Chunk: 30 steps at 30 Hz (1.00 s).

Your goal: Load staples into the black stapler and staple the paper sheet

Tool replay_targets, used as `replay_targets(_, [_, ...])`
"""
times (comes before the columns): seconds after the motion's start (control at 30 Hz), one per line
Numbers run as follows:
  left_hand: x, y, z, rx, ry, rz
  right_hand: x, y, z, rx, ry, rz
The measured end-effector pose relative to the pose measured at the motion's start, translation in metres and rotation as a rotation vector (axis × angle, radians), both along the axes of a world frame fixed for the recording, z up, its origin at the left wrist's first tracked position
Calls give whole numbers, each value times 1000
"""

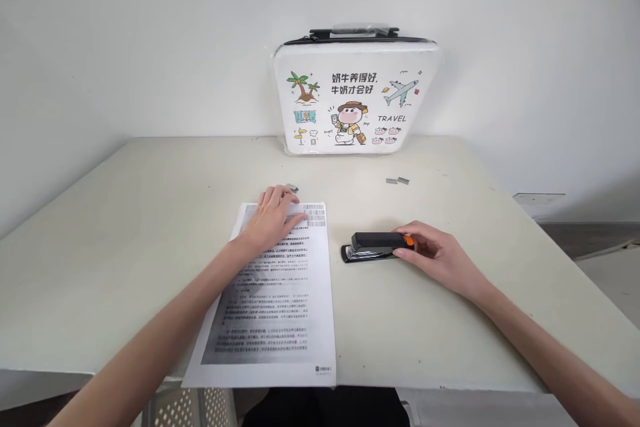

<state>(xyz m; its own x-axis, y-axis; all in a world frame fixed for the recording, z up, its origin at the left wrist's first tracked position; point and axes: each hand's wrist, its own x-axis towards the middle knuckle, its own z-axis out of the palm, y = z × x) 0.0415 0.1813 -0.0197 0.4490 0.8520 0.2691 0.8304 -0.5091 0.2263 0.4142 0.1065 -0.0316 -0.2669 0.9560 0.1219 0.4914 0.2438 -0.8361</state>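
Plain white wall (150, 27) behind, pale tabletop (125, 227) in front. Leaning upright against wall at far edge: white carry case (355, 97) with cartoon travel print, black handle on top. Flat on tabletop, slightly left of centre: printed sheet (273, 300), dense text, bottom edge at the near table edge. On top end of sheet: left hand (273, 217), open, palm down, fingers spread flat on the paper, resting on it, gripping nothing. Just beyond its fingertips: small grey staple strip (292, 187); contact or gap not resolvable. Right of sheet and apart from it: black stapler (375, 245), lying crosswise on tabletop, orange tip at its right end. At that orange end: right hand (437, 255), loosely curled, thumb and fingertips closed on the stapler, base flat on the table. Further back and right, well apart from both hands: loose staple strips (397, 181).
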Motion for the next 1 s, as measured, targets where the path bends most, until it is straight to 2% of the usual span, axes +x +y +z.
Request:
replay_targets(0.27, [5, -18, -5, -204, -242, 28, -3, -3, 3, -6, -11, -12])
replay_targets(0.5, [20, -27, -3, -355, -366, 18, -5, -5, 6, -11, 7, -19])
replay_targets(0.73, [44, -43, -6, -356, -398, -22, -3, -4, 0, 23, -19, -16])
replay_targets(0.87, [50, -46, -4, -298, -427, -45, -2, -3, 4, 28, -75, -8])
replay_targets(0.93, [46, -46, 1, -251, -428, -100, 0, -3, 9, 14, -112, -10])
replay_targets(1.0, [37, -47, 8, -236, -394, -226, 0, -2, 16, 10, -149, -45])
